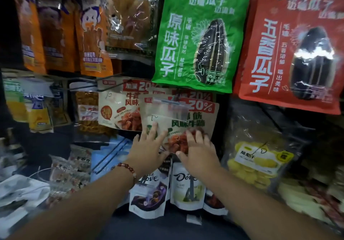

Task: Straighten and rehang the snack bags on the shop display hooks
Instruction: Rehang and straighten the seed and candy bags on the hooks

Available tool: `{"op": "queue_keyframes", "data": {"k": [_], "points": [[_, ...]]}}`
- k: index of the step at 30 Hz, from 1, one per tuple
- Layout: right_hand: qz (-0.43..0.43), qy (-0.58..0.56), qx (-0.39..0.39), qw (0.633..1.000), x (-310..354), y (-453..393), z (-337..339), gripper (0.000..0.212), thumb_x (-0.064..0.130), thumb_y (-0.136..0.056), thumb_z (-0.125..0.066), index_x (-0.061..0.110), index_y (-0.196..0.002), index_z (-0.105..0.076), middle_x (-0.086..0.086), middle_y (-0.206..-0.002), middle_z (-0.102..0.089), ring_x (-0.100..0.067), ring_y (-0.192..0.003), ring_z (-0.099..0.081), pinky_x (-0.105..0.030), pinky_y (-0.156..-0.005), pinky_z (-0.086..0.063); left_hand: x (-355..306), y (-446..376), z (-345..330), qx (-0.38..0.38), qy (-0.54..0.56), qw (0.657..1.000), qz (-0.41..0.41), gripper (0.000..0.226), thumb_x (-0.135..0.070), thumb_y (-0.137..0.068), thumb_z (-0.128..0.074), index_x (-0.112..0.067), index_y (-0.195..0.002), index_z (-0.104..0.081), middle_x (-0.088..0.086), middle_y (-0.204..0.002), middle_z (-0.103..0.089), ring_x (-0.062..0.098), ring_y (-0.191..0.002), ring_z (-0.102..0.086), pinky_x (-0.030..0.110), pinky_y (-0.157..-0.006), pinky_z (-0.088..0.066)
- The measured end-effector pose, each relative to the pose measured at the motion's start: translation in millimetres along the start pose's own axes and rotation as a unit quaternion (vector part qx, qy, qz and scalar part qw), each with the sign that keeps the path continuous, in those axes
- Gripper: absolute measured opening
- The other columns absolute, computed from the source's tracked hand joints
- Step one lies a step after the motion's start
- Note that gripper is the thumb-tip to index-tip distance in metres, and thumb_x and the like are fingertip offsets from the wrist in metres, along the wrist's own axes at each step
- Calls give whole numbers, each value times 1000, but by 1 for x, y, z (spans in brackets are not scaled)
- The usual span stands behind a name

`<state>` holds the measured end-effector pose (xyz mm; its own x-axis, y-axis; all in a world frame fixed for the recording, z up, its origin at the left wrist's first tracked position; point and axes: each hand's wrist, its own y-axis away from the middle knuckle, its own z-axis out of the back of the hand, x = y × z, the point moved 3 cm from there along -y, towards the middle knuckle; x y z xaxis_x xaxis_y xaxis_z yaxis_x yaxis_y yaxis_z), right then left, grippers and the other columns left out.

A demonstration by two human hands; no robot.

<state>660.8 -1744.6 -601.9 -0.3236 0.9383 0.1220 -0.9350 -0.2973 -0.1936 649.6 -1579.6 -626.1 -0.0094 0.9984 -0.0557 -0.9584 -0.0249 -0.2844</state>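
Below the green seed bag, my left hand and right hand press flat, fingers spread, on the front beige snack bag hanging tilted mid-rack, grasping nothing.

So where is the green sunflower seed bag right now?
In the head view, the green sunflower seed bag hangs upper centre, left of the red sunflower seed bag and above the beige snack bag under both hands.
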Motion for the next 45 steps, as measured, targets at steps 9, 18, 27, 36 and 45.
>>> {"op": "queue_keyframes", "data": {"k": [9,18,27,36,45], "points": [[-21,-41,-40,998,-23,-50,-6,67,50,-94,-45,33,-152,-18,-10,-156,-31,-34,-131,-43,-42,-107,-36,2,-62,-22,-106,48,993,-31,60,-48,-97,-43,-37,-151,-18,10,-156,-24,36,-141,-25,49,-108,-38],[-235,-517,-109,816,-41,-51,-35,75,42,-84,-73,6,-139,-39,-14,-139,-47,-31,-122,-50,-33,-102,-40,27,-54,-32,-108,606,760,207,101,-37,-82,-77,-17,-155,-11,6,-150,-34,19,-129,-39,29,-104,-33],[-271,-580,-55,767,-36,-37,-40,67,40,-94,-59,8,-145,-30,-11,-137,-48,-33,-126,-48,-41,-101,-41,30,-31,-22,-103,583,785,180,73,-15,-81,-79,-16,-140,-37,-2,-121,-60,16,-108,-61,26,-87,-45],[-15,-299,43,953,-55,89,-8,81,50,-94,-53,30,-156,-4,13,-162,0,-11,-150,-1,-35,-120,-15,-8,77,7,-4,276,958,80,81,-57,-92,-53,-34,-157,-10,-6,-165,-5,17,-151,-8,43,-119,-24],[-24,-118,23,992,-122,162,20,83,57,-93,-47,34,-155,3,3,-162,16,-24,-149,14,-43,-120,-1,-118,104,36,52,145,986,-70,80,-62,-94,-46,-35,-157,-5,-3,-165,6,22,-152,-4,42,-122,-17]]}}
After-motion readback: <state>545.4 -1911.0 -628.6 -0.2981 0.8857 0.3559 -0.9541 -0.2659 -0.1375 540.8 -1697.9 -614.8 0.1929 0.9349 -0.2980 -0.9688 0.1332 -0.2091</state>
